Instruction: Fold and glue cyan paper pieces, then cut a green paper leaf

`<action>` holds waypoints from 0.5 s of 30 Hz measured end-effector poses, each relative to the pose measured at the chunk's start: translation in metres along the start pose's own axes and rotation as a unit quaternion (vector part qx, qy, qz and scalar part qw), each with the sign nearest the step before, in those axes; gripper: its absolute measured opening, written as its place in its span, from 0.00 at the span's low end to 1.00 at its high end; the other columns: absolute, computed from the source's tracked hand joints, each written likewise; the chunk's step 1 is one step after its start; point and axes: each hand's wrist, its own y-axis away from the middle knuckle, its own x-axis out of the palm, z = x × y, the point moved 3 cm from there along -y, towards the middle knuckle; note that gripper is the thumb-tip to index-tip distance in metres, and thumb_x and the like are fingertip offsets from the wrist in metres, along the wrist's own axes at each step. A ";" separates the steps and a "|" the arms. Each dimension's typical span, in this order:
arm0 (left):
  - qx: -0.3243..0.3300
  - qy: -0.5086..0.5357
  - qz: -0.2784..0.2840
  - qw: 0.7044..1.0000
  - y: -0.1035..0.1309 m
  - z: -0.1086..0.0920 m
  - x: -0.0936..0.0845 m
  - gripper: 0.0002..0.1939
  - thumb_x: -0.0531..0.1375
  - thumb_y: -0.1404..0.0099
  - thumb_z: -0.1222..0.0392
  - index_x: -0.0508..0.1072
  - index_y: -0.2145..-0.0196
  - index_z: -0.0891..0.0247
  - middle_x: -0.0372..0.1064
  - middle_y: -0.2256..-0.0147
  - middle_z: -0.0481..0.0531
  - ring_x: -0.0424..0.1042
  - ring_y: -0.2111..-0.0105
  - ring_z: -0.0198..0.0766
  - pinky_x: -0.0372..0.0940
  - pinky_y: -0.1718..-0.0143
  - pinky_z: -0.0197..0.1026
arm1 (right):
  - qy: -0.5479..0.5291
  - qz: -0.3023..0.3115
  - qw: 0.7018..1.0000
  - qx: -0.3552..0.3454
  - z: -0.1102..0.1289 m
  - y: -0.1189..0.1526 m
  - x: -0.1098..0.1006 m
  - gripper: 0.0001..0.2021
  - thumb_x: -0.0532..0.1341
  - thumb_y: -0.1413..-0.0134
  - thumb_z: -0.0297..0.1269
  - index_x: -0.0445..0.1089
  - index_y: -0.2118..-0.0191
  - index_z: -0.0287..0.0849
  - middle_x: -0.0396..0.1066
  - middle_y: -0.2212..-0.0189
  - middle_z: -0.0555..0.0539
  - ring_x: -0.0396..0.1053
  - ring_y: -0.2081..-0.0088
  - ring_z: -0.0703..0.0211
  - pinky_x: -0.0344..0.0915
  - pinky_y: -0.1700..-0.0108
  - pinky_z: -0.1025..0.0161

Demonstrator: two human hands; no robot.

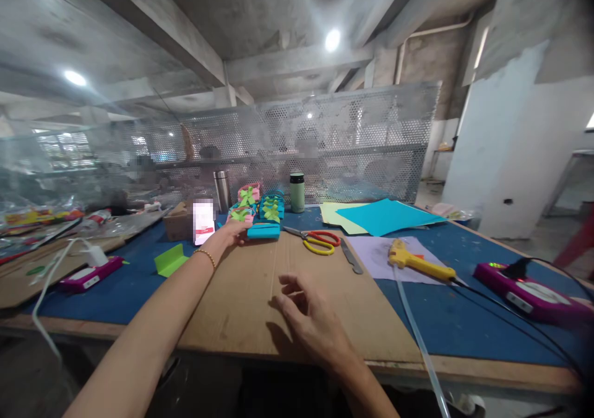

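My left hand point(236, 232) reaches to the back of the cardboard sheet point(232, 306), its fingers at the left end of a folded blue paper piece point(263, 231); whether they grip it is hard to make out. Just behind are small paper baskets, one pink point(242, 215) and one blue point(271, 207), with green bows. Above the middle of the cardboard hovers my right hand point(301, 306), fingers loosely curled and apart, holding nothing. Scissors point(320, 243) with red and yellow handles lie beyond it, beside a grey blade point(352, 260).
A yellow glue gun point(420, 263) rests on purple paper point(371, 251) at right, near a magenta power strip point(533, 291). Blue paper point(390, 217), a green cup point(297, 194), a steel flask point(222, 190) and a lit phone point(203, 222) stand or lie farther back. Folded green paper point(170, 260) is at left.
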 end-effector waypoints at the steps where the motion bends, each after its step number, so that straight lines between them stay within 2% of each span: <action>1: -0.007 -0.012 0.001 1.000 0.002 0.000 0.003 0.14 0.72 0.50 0.60 0.69 0.71 0.61 0.57 0.88 0.41 0.59 0.87 0.32 0.55 0.83 0.33 | 0.000 -0.003 1.000 -0.001 0.000 0.000 0.000 0.13 0.61 0.44 0.41 0.71 0.54 0.44 0.74 0.62 0.44 0.74 0.64 0.56 0.73 0.61 0.58; 4: -0.035 -0.055 0.010 0.998 0.014 0.000 0.015 0.13 0.70 0.48 0.57 0.69 0.74 0.62 0.59 0.87 0.43 0.60 0.87 0.33 0.53 0.84 0.33 | 0.001 -0.015 1.000 -0.007 0.001 0.000 0.000 0.12 0.62 0.44 0.41 0.71 0.55 0.45 0.73 0.63 0.45 0.74 0.65 0.57 0.73 0.63 0.59; 8: -0.024 -0.095 0.019 0.995 0.035 0.003 0.026 0.13 0.70 0.48 0.58 0.68 0.77 0.63 0.62 0.86 0.46 0.62 0.86 0.34 0.50 0.85 0.32 | 0.001 -0.012 1.000 -0.016 0.003 -0.001 0.001 0.12 0.61 0.44 0.41 0.71 0.56 0.44 0.73 0.64 0.46 0.74 0.66 0.57 0.72 0.64 0.60; 15: 0.008 -0.129 -0.021 0.991 0.056 0.006 0.023 0.14 0.70 0.49 0.61 0.67 0.79 0.63 0.60 0.89 0.44 0.60 0.89 0.31 0.47 0.88 0.30 | 0.002 -0.008 1.000 -0.019 0.004 -0.003 0.002 0.12 0.59 0.44 0.41 0.70 0.57 0.43 0.72 0.64 0.46 0.74 0.67 0.58 0.72 0.63 0.60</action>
